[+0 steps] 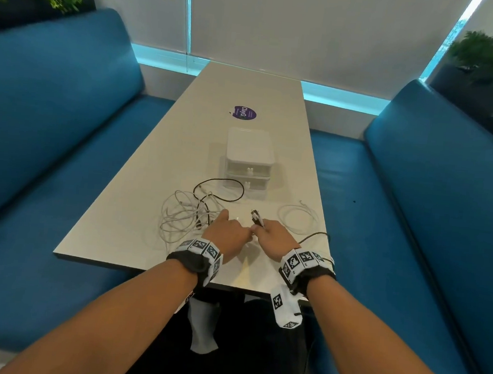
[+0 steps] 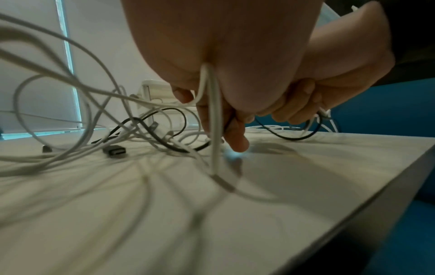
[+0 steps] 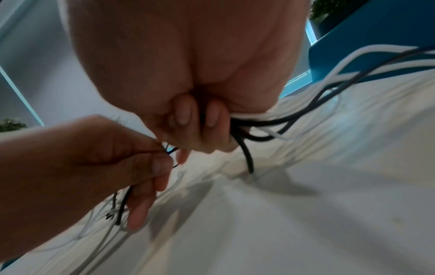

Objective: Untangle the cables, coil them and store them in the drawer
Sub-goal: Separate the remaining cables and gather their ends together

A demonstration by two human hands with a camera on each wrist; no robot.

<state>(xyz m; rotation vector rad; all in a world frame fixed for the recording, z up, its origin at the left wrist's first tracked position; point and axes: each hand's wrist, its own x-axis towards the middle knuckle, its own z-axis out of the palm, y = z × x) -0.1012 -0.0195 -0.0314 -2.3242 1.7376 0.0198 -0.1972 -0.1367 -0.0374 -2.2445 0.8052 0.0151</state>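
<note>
Low at the centre of the head view, the right hand point(image 1: 275, 236) has its grip curled round a bundle of black and white cables, with connector ends point(image 1: 256, 216) sticking up past the knuckles; the right wrist view shows a black cable point(image 3: 247, 158) and a white cable point(image 3: 329, 78) passing under the closed fingers point(image 3: 183, 113). Just to its left, touching it, the left hand point(image 1: 228, 232) pinches a white cable point(image 2: 215, 130) that drops from its palm to the counter point(image 1: 135, 237), and a thin black strand is caught between its thumb and fingertips in the right wrist view.

Left of the hands lies the tangle of cables point(image 1: 187, 211), white loops mixed with a black cable that arcs toward the frame's centre. To the right, a loose white loop point(image 1: 297, 217) rests on the counter, apart from the tangle. Above the tangle, mid-frame, stands a small white drawer unit point(image 1: 248, 162) with 2 drawers, both shut. Further up sits a purple round sticker point(image 1: 244, 113). Blue benches point(image 1: 51, 142) flank the counter on both sides, with plants point(image 1: 491, 58) in the upper corners.
</note>
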